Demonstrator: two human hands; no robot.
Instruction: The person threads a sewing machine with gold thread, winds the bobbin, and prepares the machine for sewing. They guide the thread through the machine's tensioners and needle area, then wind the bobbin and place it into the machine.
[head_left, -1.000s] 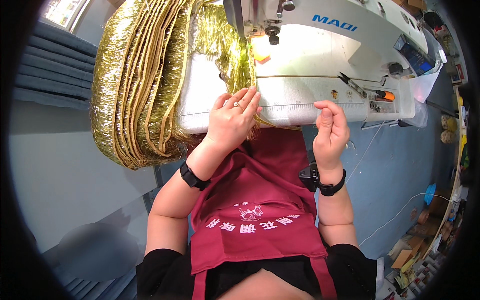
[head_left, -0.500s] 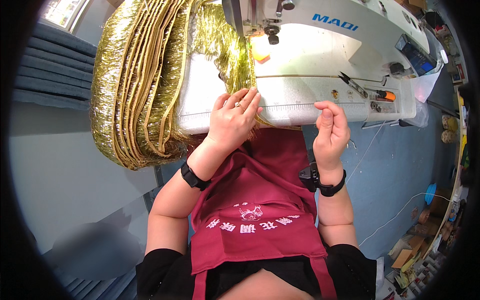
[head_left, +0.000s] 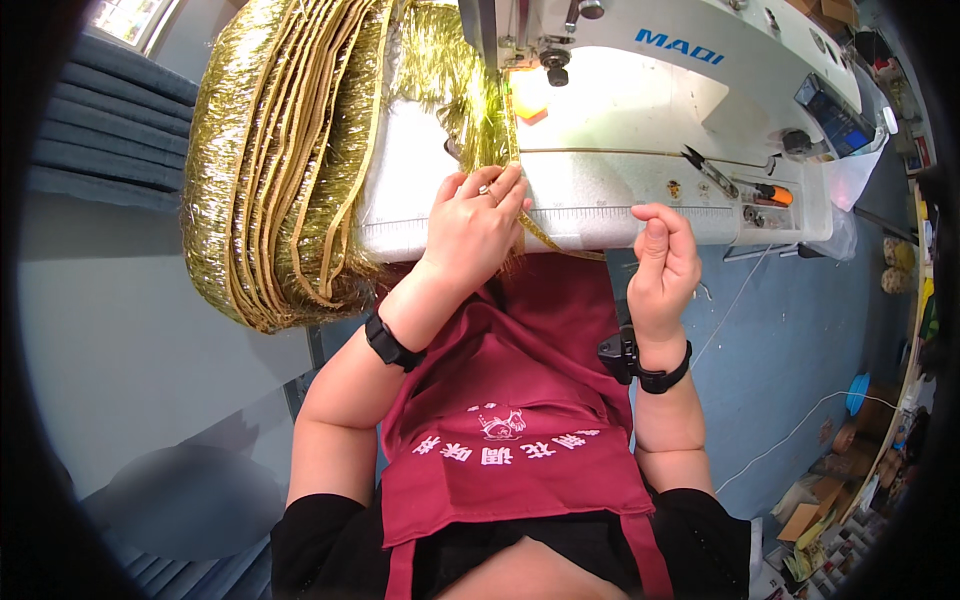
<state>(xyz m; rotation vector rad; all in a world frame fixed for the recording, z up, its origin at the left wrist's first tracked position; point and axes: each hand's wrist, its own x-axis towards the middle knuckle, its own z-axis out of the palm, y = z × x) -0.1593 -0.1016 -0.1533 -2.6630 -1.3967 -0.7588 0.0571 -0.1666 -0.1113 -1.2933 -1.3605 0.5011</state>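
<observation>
Gold tinsel fringe [head_left: 482, 130] with a narrow woven edge lies on the sewing machine's white bed [head_left: 600, 180], running back under the machine head. My left hand [head_left: 470, 225] is over the near part of it. Its fingers are pressed together on the woven edge, the thumb side toward the right. From beneath that hand the loose edge strip [head_left: 540, 236] curves right along the front of the bed. My right hand [head_left: 662, 265] is curled just off the bed's front edge, thumb against the bent fingers. Whatever its palm may contain is hidden.
A thick folded bundle of gold fringe [head_left: 270, 170] hangs at the left. The sewing machine head [head_left: 660, 40] stands above the bed. Thread snips [head_left: 710, 172] and an orange-handled tool [head_left: 773, 193] lie at the right end. A small orange block [head_left: 533, 115] sits near the needle.
My left hand has shifted slightly away from me and to the right along the fringe, its fingers still together. The machine appears slightly farther right in view. My right hand stays curled in place.
</observation>
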